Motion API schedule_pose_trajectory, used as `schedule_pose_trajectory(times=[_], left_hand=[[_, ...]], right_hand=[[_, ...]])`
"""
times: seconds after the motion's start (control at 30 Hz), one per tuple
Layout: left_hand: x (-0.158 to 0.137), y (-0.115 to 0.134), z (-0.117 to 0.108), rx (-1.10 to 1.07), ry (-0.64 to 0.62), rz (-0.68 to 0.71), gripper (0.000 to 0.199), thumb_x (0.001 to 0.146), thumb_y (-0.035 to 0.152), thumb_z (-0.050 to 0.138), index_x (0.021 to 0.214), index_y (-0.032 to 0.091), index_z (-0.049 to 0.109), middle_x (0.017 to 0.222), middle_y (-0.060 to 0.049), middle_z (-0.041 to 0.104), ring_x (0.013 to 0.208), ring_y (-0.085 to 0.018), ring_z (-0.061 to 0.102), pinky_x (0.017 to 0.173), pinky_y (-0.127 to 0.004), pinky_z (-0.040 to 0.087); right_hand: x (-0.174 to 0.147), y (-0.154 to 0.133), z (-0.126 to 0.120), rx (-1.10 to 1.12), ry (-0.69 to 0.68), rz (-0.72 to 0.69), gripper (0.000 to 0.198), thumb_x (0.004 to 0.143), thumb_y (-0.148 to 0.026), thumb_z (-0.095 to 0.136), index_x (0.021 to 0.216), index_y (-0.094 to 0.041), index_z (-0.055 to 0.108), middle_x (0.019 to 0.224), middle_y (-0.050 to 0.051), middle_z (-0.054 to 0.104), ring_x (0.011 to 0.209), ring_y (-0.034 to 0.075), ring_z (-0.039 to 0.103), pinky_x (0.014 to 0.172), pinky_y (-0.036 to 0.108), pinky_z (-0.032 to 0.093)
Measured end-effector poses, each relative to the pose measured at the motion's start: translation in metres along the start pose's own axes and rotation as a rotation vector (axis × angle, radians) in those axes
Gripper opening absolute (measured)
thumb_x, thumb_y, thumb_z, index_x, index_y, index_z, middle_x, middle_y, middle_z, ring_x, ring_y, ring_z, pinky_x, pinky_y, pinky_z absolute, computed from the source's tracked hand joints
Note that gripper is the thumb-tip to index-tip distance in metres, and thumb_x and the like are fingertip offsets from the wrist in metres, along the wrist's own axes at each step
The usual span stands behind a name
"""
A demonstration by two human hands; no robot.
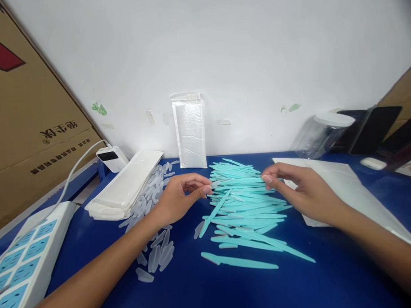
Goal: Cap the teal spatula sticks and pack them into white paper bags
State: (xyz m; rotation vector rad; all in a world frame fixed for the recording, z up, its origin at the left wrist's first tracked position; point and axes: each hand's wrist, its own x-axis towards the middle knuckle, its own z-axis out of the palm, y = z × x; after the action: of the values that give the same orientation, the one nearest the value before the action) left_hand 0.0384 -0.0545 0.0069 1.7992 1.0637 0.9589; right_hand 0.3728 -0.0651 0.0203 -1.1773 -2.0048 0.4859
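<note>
Thumb and fingers of my left hand (182, 197) pinch a small translucent blade cap (215, 184). My right hand (303, 189) is closed on the handle end of a teal eyebrow razor (248, 181), whose other end points toward the cap; whether the two touch I cannot tell. Beneath and in front of both hands spreads a pile of similar teal razors (251, 211), one lying separately (243, 262) nearest me. Left of them, partly hidden by my left forearm, is a heap of loose translucent caps (162, 254).
White padded envelopes (125, 183) are stacked at left; one (190, 130) leans on the wall, another (337, 181) lies under my right hand. A power strip (33, 254), a white device (111, 157), a clear jar (321, 134) and cardboard (32, 110) edge the blue table (197, 293).
</note>
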Motion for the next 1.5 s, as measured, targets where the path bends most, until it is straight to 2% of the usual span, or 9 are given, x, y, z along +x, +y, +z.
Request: schedule_pose_trajectory(times=[0.17, 0.43, 0.83, 1.17, 1.3, 1.4, 1.5], left_hand=[[-0.002, 0.004, 0.004, -0.010, -0.003, -0.003, 0.027, 0.096, 0.046, 0.082, 0.103, 0.021, 0.083, 0.094, -0.006, 0.086, 0.082, -0.020, 0.080, 0.078, -0.031, 0.064], [0.001, 0.001, 0.000, -0.020, 0.014, 0.002, 0.022, 0.097, 0.041, 0.082, 0.103, 0.020, 0.083, 0.091, -0.005, 0.085, 0.080, -0.018, 0.079, 0.076, -0.029, 0.062], [-0.002, 0.003, 0.005, -0.036, -0.014, -0.013, 0.021, 0.097, 0.039, 0.083, 0.104, 0.019, 0.083, 0.091, -0.004, 0.085, 0.079, -0.017, 0.078, 0.076, -0.027, 0.061], [-0.008, 0.009, 0.011, 0.000, -0.017, -0.001, 0.018, 0.097, 0.038, 0.083, 0.098, 0.020, 0.086, 0.079, -0.003, 0.082, 0.073, -0.018, 0.078, 0.070, -0.027, 0.060], [-0.008, 0.010, 0.004, 0.203, 0.032, 0.091, 0.020, 0.101, 0.043, 0.078, 0.104, 0.024, 0.086, 0.095, -0.002, 0.086, 0.085, -0.019, 0.079, 0.077, -0.029, 0.059], [-0.002, 0.002, -0.010, 0.502, 0.121, 0.194, 0.025, 0.105, 0.045, 0.072, 0.111, 0.023, 0.084, 0.096, -0.002, 0.085, 0.085, -0.020, 0.077, 0.077, -0.031, 0.055], [0.005, -0.008, -0.025, 0.735, 0.116, 0.160, 0.030, 0.107, 0.046, 0.065, 0.107, 0.022, 0.082, 0.094, -0.003, 0.083, 0.081, -0.022, 0.074, 0.075, -0.034, 0.052]], right_hand=[[-0.001, -0.003, 0.002, 0.019, -0.022, -0.015, 0.036, 0.108, -0.056, 0.061, 0.091, -0.027, 0.073, 0.084, 0.003, 0.078, 0.075, 0.023, 0.072, 0.070, 0.038, 0.054], [-0.001, 0.003, -0.004, 0.014, 0.035, 0.008, 0.035, 0.107, -0.056, 0.062, 0.093, -0.027, 0.073, 0.090, 0.006, 0.080, 0.081, 0.025, 0.072, 0.068, 0.038, 0.051], [-0.005, -0.003, 0.006, 0.035, -0.045, -0.036, 0.029, 0.110, -0.046, 0.061, 0.092, -0.026, 0.072, 0.086, 0.002, 0.077, 0.079, 0.021, 0.069, 0.073, 0.034, 0.051], [-0.014, -0.010, 0.016, 0.089, -0.095, -0.030, 0.026, 0.110, -0.044, 0.060, 0.097, -0.027, 0.073, 0.088, 0.001, 0.077, 0.080, 0.019, 0.070, 0.071, 0.032, 0.051], [-0.007, 0.000, 0.011, 0.050, -0.047, -0.005, 0.029, 0.109, -0.047, 0.061, 0.095, -0.026, 0.075, 0.091, 0.002, 0.080, 0.084, 0.020, 0.073, 0.076, 0.032, 0.053], [0.007, 0.029, 0.001, -0.072, 0.129, 0.105, 0.033, 0.105, -0.053, 0.063, 0.094, -0.025, 0.076, 0.087, 0.004, 0.082, 0.080, 0.024, 0.074, 0.075, 0.035, 0.053], [0.021, 0.066, -0.010, -0.198, 0.263, 0.264, 0.034, 0.100, -0.053, 0.062, 0.094, -0.022, 0.076, 0.084, 0.008, 0.084, 0.077, 0.027, 0.075, 0.070, 0.037, 0.052]])
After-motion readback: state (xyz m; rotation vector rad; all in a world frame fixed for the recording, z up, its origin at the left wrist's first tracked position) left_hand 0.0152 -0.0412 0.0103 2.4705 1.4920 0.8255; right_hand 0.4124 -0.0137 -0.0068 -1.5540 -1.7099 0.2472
